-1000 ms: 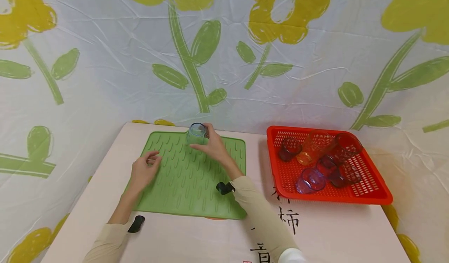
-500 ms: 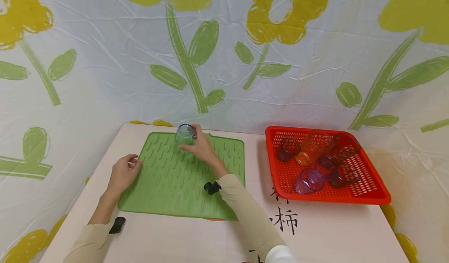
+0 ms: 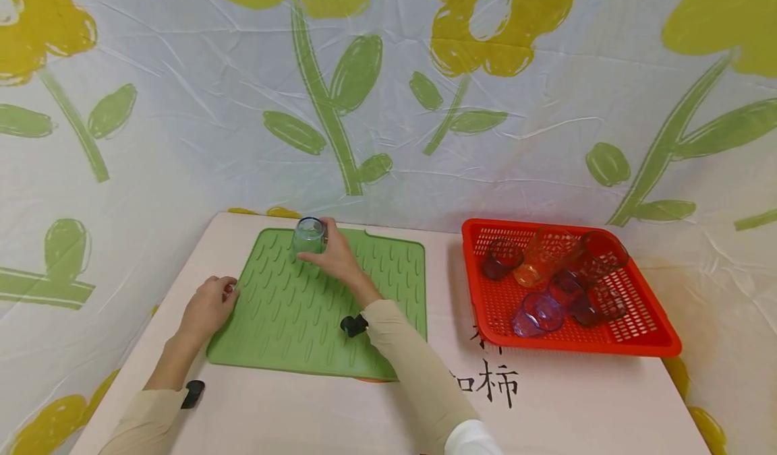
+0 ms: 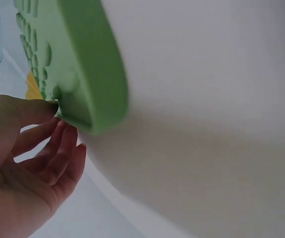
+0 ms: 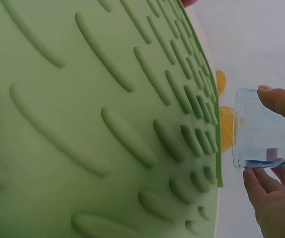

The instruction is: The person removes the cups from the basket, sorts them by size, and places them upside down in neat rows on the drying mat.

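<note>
One glass [image 3: 308,235], axis upright: right hand [image 3: 336,255] grips it over mat [image 3: 297,320], far-left part; left hand [image 3: 208,305] pinches mat's left edge.

Glass [image 3: 309,238] in the right hand [image 3: 335,254]: see-through pale blue, its rim a deeper blue
Mat [image 3: 285,313] below that hand: green all over, rows of slanting ridges
Basket [image 3: 577,346] off to its right: bright red, pierced in a grid
Cloth [image 3: 243,185] beyond it: white, big yellow flowers, green stems
Sleeve [image 3: 419,367] behind it: beige
</note>
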`<state>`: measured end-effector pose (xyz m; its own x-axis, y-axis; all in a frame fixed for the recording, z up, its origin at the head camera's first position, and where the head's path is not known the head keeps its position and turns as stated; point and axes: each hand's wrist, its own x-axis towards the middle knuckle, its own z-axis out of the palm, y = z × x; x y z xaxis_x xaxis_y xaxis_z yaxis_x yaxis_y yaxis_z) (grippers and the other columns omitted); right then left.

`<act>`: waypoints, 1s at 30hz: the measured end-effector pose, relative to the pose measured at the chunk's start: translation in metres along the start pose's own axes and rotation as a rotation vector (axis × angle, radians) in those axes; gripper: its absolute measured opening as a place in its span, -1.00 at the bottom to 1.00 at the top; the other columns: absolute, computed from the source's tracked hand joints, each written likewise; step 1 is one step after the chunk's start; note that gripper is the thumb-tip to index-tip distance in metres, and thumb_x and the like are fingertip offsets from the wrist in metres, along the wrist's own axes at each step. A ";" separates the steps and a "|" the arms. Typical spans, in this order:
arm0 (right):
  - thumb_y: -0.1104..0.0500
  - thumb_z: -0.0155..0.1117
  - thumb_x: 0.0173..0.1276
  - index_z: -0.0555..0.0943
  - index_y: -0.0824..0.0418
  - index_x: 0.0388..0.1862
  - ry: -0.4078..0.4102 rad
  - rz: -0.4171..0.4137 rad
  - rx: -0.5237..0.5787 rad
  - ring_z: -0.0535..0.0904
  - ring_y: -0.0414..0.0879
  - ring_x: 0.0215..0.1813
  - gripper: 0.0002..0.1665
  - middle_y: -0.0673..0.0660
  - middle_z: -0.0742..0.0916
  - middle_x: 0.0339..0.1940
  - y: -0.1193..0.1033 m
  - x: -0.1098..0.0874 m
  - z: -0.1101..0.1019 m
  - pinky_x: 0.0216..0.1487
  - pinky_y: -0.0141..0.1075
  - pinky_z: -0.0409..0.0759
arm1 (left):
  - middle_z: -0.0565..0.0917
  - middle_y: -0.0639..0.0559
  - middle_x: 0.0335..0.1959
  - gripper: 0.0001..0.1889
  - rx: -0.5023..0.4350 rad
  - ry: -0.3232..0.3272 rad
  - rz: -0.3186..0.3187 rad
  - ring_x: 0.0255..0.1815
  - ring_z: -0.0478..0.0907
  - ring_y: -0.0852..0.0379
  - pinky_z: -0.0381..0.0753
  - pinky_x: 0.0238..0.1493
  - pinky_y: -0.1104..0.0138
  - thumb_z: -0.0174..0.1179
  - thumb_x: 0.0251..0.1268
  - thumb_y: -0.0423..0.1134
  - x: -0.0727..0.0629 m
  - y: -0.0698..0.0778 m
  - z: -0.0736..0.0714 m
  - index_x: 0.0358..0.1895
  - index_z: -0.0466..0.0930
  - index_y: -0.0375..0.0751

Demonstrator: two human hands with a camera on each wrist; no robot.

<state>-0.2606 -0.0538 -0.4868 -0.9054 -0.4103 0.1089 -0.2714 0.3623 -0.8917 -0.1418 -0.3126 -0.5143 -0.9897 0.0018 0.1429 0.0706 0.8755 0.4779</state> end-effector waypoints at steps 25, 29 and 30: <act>0.13 0.57 0.29 0.19 0.20 0.60 -0.015 0.076 -0.076 0.39 0.05 0.48 0.03 0.19 0.47 0.48 -0.001 0.027 0.038 0.43 -0.12 0.42 | 0.58 -0.37 -0.28 -0.84 0.186 0.203 0.283 -0.30 0.52 -0.34 0.59 -0.28 -0.13 0.33 0.25 -0.55 -0.010 -0.008 0.009 -0.16 0.59 -0.53; 0.13 0.54 0.33 0.17 0.16 0.60 -0.037 0.073 -0.109 0.36 0.05 0.51 0.00 0.18 0.44 0.50 0.001 0.028 0.044 0.44 -0.10 0.41 | 0.58 -0.38 -0.27 -0.85 0.196 0.188 0.267 -0.29 0.53 -0.36 0.59 -0.23 -0.13 0.32 0.27 -0.54 -0.010 -0.008 0.006 -0.16 0.59 -0.54; 0.13 0.53 0.33 0.16 0.16 0.60 -0.040 0.067 -0.121 0.35 0.04 0.51 0.00 0.18 0.43 0.50 0.001 0.029 0.045 0.44 -0.10 0.42 | 0.58 -0.38 -0.27 -0.85 0.198 0.186 0.265 -0.28 0.53 -0.36 0.59 -0.22 -0.14 0.31 0.27 -0.54 -0.010 -0.009 0.005 -0.16 0.59 -0.54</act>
<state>-0.2719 -0.1032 -0.5043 -0.9096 -0.4142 0.0310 -0.2503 0.4869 -0.8368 -0.1329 -0.3181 -0.5241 -0.8996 0.1692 0.4026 0.2779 0.9330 0.2288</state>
